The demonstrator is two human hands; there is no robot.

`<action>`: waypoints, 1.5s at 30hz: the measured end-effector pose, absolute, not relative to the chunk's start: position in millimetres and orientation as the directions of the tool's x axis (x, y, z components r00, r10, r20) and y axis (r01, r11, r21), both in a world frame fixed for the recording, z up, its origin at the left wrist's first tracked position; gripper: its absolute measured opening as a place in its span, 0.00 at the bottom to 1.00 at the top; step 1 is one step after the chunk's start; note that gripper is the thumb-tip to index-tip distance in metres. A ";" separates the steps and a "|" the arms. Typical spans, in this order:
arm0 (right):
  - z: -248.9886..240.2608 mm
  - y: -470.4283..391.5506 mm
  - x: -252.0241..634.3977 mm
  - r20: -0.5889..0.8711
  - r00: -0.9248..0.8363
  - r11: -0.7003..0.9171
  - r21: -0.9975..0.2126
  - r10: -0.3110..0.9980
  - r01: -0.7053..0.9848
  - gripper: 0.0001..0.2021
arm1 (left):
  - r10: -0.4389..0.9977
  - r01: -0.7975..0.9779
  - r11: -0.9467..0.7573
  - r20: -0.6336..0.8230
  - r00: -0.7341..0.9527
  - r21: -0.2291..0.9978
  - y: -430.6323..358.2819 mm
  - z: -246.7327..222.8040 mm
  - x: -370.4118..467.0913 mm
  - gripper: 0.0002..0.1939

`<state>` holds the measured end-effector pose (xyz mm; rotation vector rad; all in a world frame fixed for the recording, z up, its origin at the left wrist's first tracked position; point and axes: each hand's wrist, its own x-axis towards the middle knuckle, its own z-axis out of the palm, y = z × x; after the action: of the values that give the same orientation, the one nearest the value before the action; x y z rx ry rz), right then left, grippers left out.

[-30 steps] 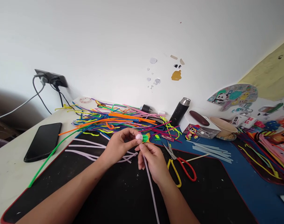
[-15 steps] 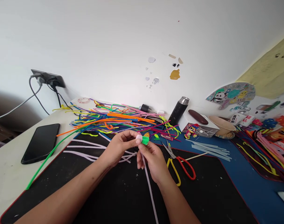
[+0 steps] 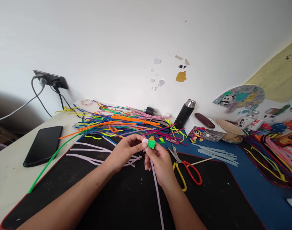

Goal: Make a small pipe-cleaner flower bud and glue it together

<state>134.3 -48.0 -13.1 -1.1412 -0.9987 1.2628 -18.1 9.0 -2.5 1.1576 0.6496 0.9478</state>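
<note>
Between my two hands is a small green and pale-lilac pipe cleaner piece (image 3: 151, 144), its green bundle pointing right. My left hand (image 3: 129, 150) is closed, with thumb and fingertips pinching the pale end. My right hand (image 3: 160, 163) is closed around the lower right side of the same piece, its lower fingers curled. A long lilac pipe cleaner (image 3: 157, 195) trails down from my right hand toward the bottom edge. Scissors (image 3: 184, 163) with one red and one yellow handle lie spread just right of my right hand. Several loose lilac pipe cleaners (image 3: 88, 150) lie left of my hands.
A pile of coloured pipe cleaners (image 3: 117, 123) spreads behind my hands. A phone (image 3: 42, 146) lies at left. Behind right stand a black thermos (image 3: 184, 114) and a tissue box (image 3: 208, 134). Translucent glue sticks (image 3: 218, 154) lie on the blue surface beside the black mat (image 3: 126, 204).
The green end has turned slightly in my fingers and now shows a broader face. Both hands keep their grip; the whole view has shifted a little.
</note>
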 end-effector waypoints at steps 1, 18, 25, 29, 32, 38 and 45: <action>-13.3 -47.9 134.8 -0.050 0.079 -0.036 -0.984 0.996 -0.172 0.21 | 0.877 -0.267 0.085 0.056 0.478 0.960 9.6 -2.3 -18.8 0.21; -10.5 -47.7 136.7 0.022 0.140 0.018 -1.000 0.990 0.025 0.21 | 0.872 -0.031 -0.211 0.203 0.447 0.977 10.6 2.6 -26.9 0.15; -11.8 -48.4 136.8 0.038 0.147 0.028 -0.998 0.988 0.063 0.19 | 0.863 -0.040 -0.183 0.180 0.472 0.982 13.0 0.4 -27.6 0.14; -11.6 -48.8 137.1 0.034 0.152 0.023 -0.997 0.988 0.075 0.19 | 0.861 -0.041 -0.165 0.164 0.481 0.985 13.5 -0.9 -28.8 0.14; -11.2 -49.1 137.2 0.032 0.151 0.019 -0.996 0.988 0.086 0.19 | 0.856 -0.052 -0.150 0.156 0.493 0.987 13.7 -0.9 -28.9 0.15; -12.8 -49.9 137.2 0.043 0.155 0.019 -0.988 0.987 0.152 0.17 | 0.854 -0.029 -0.143 0.138 0.502 0.989 13.6 -1.3 -29.1 0.15; -16.0 -50.2 136.4 0.109 0.157 0.053 -0.945 0.982 0.324 0.14 | 0.873 -0.029 -0.087 0.091 0.479 0.996 11.0 -2.2 -27.1 0.14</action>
<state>136.4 -50.2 -16.0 -1.4539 -1.3426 0.8478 -27.1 11.0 -2.2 1.4663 0.7824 0.8971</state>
